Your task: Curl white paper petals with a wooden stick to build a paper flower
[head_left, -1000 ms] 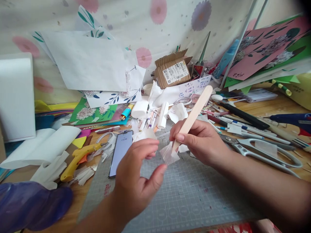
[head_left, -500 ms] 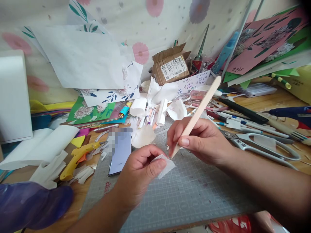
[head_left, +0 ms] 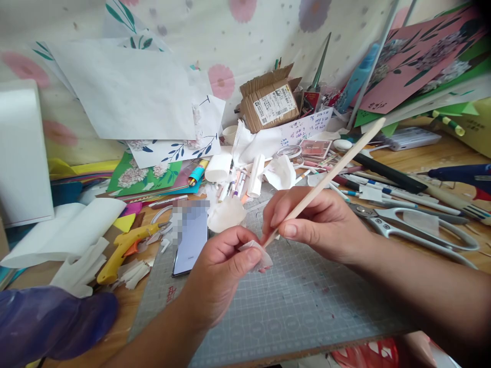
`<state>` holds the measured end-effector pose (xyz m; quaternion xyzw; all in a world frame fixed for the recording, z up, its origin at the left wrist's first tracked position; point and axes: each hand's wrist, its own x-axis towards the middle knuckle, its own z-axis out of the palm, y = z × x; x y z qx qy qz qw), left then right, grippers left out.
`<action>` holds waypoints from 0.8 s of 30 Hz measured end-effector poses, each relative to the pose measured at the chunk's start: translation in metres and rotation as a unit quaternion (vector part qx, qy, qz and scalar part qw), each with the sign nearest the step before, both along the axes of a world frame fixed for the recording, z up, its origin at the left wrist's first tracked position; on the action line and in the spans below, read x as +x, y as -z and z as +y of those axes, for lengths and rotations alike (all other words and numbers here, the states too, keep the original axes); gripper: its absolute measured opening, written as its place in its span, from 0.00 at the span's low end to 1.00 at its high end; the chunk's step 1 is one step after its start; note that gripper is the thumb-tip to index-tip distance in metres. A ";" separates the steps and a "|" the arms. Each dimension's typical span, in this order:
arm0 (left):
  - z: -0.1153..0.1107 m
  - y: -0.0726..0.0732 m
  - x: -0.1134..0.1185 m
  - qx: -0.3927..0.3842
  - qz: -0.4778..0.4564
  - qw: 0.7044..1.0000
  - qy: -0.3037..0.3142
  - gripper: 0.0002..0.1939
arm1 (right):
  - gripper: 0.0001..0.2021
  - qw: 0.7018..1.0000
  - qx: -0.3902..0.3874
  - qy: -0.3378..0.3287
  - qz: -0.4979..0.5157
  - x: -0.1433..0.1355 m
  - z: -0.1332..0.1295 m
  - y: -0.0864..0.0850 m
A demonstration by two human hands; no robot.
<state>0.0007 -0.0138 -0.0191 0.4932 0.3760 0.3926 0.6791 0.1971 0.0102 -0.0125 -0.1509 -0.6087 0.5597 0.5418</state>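
Observation:
Between thumb and fingers, my left hand pinches a small piece of thin white paper. My right hand is closed on a flat wooden craft stick, which slants up to the right. The stick's lower end meets the paper at my left fingertips; the exact contact is partly hidden by the fingers. Both hands are above a grey cutting mat. A phone lies on the mat just beyond my left hand.
A yellow glue gun and paper scraps lie at left. Silver-handled scissors and several pens are at right, near a blue glue gun. Behind stand a cardboard box and white paper rolls.
The craft stick has tilted further to the right and turned more edge-on. Its lower end has moved onto the paper, which is now bent around my left fingertips.

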 end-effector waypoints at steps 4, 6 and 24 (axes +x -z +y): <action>0.000 0.003 -0.001 0.000 0.001 1.000 0.005 0.06 | 0.07 1.000 0.000 0.001 0.003 -0.001 0.000 0.000; 0.000 0.003 -0.001 -0.001 0.001 1.000 0.002 0.06 | 0.07 1.000 -0.003 0.005 -0.001 0.000 0.000 0.000; 0.001 0.001 0.000 0.001 0.003 1.000 0.004 0.06 | 0.05 1.000 0.017 -0.004 -0.005 0.002 0.000 -0.001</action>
